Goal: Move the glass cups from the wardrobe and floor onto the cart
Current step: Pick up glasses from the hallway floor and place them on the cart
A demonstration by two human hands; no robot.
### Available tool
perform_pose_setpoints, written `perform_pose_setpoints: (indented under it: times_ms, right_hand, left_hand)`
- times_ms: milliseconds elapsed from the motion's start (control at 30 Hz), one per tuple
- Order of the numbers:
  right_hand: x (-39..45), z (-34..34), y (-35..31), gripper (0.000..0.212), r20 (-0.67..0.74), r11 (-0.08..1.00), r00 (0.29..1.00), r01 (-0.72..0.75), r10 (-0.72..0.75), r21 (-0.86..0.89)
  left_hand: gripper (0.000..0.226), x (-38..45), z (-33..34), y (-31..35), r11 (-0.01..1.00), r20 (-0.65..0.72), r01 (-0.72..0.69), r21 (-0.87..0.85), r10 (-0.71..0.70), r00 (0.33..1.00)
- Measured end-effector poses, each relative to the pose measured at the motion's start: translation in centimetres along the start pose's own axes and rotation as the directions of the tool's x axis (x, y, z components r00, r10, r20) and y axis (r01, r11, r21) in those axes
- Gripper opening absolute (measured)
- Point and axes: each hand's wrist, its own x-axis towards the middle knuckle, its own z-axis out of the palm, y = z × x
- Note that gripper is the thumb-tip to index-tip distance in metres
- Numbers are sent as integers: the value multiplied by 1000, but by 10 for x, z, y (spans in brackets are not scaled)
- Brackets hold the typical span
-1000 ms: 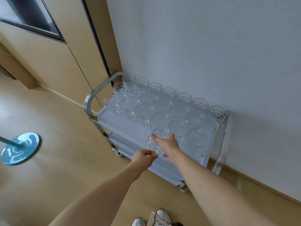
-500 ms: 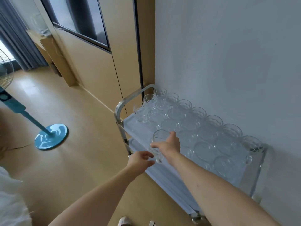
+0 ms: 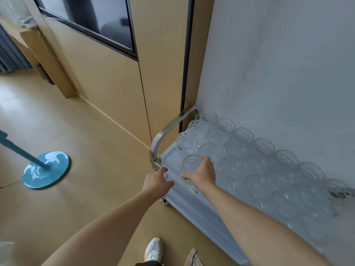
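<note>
Shoe: a white shoe [image 3: 153, 248] at the bottom edge, on the tan floor [image 3: 80, 208].
Left hand: the left hand [image 3: 156, 182] rests at the near front corner of the cart [image 3: 194, 212], fingers loosely bent against the rim; it holds nothing that I can make out.
Right hand: the right hand [image 3: 201, 174] grips a glass cup [image 3: 192, 165] from the near side, thumb at the left, fingers curled round the right wall.
Cup: upright, mouth up, at the front left part of the cart top; whether its base touches the surface cannot be told.
Key relation: the open patch of cart top lies just left of and in front of the held cup, and the right hand is the one on it, so setting it down looks like a short lowering.
Other cups: rows of glass cups [image 3: 255, 169] fill the top behind and to the right, packed close.
Handle: a steel handle [image 3: 169, 129] at the far left end.
Beyond: grey wall [image 3: 278, 64], wooden panels [image 3: 107, 89], a blue fan base [image 3: 46, 169] well to the left.
</note>
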Motion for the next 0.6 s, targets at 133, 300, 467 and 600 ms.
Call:
perform_pose_setpoints:
  times_ms: [133,300,467,600]
  right_hand:
    - [14,31,-14,108,-3,998,999,-51,51,-36]
    - [29,58,-22,109,36,989,991,-129,132,-71]
    - [43,73,-30,110,-4,991,992,-128,128,-37]
    - [55,80,-37,109,-26,992,992,-126,126,16]
  left_hand:
    - [62,33,-18,-20,1000,43,9,-28,-8,999]
    - [69,67,-28,-35,1000,72,-19,-14,20,997]
    - [71,86,-29,-39,1000,108,-20,-24,22,994]
    - [72,94,-31,-41,998,133,-37,-43,42,990]
